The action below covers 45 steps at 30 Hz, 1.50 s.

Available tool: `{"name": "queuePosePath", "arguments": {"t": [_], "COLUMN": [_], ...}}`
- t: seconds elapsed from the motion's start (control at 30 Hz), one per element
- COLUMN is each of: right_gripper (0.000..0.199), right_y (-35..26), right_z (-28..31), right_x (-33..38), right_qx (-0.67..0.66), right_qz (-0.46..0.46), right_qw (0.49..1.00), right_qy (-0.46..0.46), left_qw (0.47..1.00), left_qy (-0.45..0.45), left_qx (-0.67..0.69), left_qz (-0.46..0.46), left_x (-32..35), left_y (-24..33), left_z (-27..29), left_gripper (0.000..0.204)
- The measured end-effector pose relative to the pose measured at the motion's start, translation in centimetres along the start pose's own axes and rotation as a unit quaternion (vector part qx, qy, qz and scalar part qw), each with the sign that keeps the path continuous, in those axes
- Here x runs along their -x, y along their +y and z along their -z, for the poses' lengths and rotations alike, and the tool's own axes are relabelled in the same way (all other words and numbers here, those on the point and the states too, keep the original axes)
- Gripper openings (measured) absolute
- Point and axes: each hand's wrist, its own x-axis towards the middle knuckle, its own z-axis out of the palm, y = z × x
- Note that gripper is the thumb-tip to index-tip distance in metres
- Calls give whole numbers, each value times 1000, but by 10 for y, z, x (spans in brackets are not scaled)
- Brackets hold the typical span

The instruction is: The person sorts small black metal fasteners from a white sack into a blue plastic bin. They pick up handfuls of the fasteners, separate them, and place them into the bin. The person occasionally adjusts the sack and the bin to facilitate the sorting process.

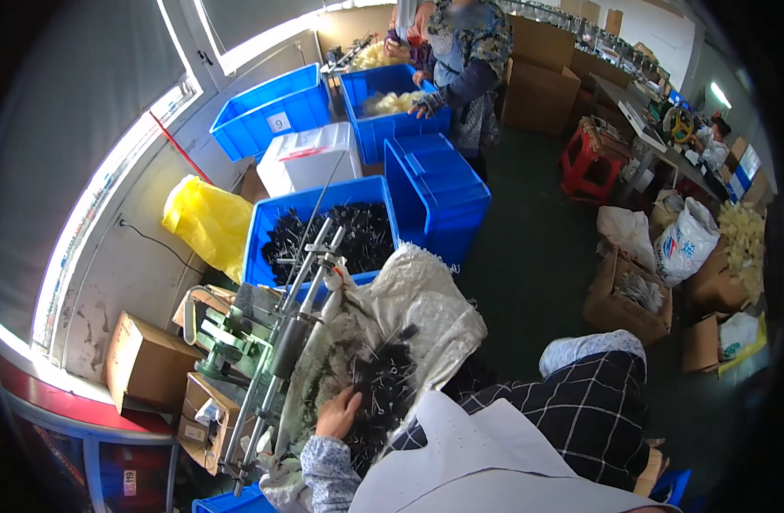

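Black small parts [383, 385] fill the open whitish sack [426, 308] at 6 o'clock, left hand [336, 415] dug in, grip unclear, right hand unseen; blue bin [259, 239] with more at 12, white-labelled blue crate [268, 111] at 11, brown carton [139, 359] at 9.

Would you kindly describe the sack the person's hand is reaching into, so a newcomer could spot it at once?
Start at the blue crate of black parts by the window wall. Just in front of it, beside the grey metal machine, slumps a white woven sack. The left hand rests in its open mouth; unlike the rigid crates, it is soft and crumpled.
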Motion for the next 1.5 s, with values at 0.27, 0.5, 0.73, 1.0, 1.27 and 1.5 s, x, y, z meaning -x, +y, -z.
{"name": "queuePosePath", "arguments": {"t": [0.27, 0.5, 0.73, 1.0, 1.27, 1.5], "right_gripper": [31, 30, 30, 36, 48, 67], "right_y": [-59, -44, -12, -198, -269, -250], "right_z": [43, 89, 178, 280, 258, 250], "right_x": [9, 21, 67, 65, 10, 58], "right_qx": [-191, -185, -261, -235, -93, -139], "right_qz": [17, -24, 47, 476, 517, 499], "right_qw": [981, 982, 880, 730, 776, 829], "right_qy": [40, 26, 395, 430, 350, 212], "left_qw": [997, 994, 992, 994, 994, 977], "left_qy": [-1, 106, 100, -77, 23, -27], "left_qx": [61, -2, 77, 72, 90, 159], "left_qz": [37, 12, -5, 11, 62, 142], "left_x": [10, 12, 16, 8, 12, 53], "left_y": [6, 0, -14, -2, -12, -28], "left_z": [3, -14, -14, 10, -1, 10], "left_gripper": [48, 45, 44, 58, 60, 62]}}
